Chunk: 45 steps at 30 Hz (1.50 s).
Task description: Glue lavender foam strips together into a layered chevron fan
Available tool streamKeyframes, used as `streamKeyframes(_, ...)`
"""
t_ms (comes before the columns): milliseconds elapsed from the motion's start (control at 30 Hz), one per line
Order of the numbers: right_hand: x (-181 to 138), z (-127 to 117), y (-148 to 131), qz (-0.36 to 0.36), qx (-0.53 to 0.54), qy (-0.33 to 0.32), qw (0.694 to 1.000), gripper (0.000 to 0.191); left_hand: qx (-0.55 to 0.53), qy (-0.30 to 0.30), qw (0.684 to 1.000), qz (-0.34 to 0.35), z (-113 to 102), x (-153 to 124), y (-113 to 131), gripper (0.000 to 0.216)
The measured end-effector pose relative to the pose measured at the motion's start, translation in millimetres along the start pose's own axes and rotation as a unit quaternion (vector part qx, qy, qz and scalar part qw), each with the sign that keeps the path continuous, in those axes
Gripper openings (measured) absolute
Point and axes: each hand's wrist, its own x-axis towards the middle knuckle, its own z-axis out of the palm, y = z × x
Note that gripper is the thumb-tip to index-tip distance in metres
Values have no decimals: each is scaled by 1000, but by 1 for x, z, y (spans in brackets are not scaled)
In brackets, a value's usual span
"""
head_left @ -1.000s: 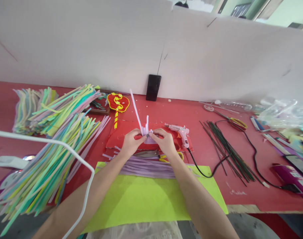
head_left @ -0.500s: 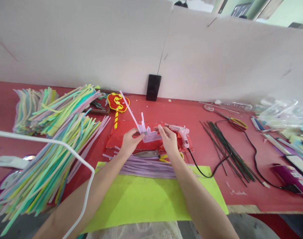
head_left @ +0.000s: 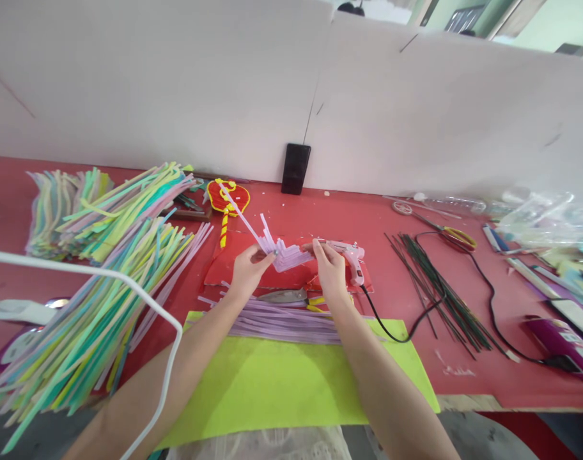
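Between my two hands is a lilac piece made of bent pipe cleaners (head_left: pixel 289 257), with one long stem pointing up and left. My left hand (head_left: pixel 248 271) pinches its left end between thumb and fingers. My right hand (head_left: pixel 330 265) has its fingers closed at the right end of the same piece. Beneath the hands lies a red padded pack (head_left: pixel 234 259). Right beside my right hand, a pink glue gun (head_left: pixel 351 255) rests on the pack. Scissors with yellow handles (head_left: pixel 286 296) and a row of lilac pipe cleaners (head_left: pixel 282 322) lie nearer me, partly behind my wrists.
Multicoloured pipe cleaner bundles (head_left: pixel 123 300) cover the left side. A white cable (head_left: pixel 171 358) crosses in front of them. A yellow-green sheet (head_left: pixel 272 383) lies near me. Dark green stems (head_left: pixel 445 294), more scissors (head_left: pixel 457 237) and a black cord are at right. A phone (head_left: pixel 296 168) leans on the wall.
The lilac piece has tilted, its long stem swinging further left and lower. My left hand has shifted slightly left, my right hand slightly right.
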Motion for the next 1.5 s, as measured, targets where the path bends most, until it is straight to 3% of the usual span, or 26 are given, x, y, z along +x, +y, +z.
streamKeyframes(200, 3, 1, 7, 29, -13, -5, 999, 40, -65, 47, 997, -13, 1, 3, 1, 34)
streamKeyframes(300, 2, 3, 8, 50, 17, -43, 998, 40, -83, 58, 995, -15, 1, 2, 3, 37)
streamKeyframes(400, 1, 5, 6, 71, 52, -73, 993, 39, -93, 59, 994, -18, 1, 3, 3, 39)
streamKeyframes(633, -2, 7, 1, 90, 72, -76, 990, 38, -103, 61, 993, -21, 1, 3, 1, 39)
streamKeyframes(767, -3, 8, 6, 119, 114, -97, 982, 30, -98, 20, 995, -21, 3, 0, 3, 40)
streamKeyframes(900, 0, 7, 11, 149, 197, -71, 966, 28, -100, -9, 995, -28, 3, -1, 4, 36)
streamKeyframes(1100, 4, 5, 11, 177, 284, -35, 942, 29, -163, 51, 984, -49, 0, 0, 3, 32)
streamKeyframes(1500, 4, 6, 11, 175, 281, -45, 943, 29, -137, 11, 989, -56, 1, -2, 6, 32)
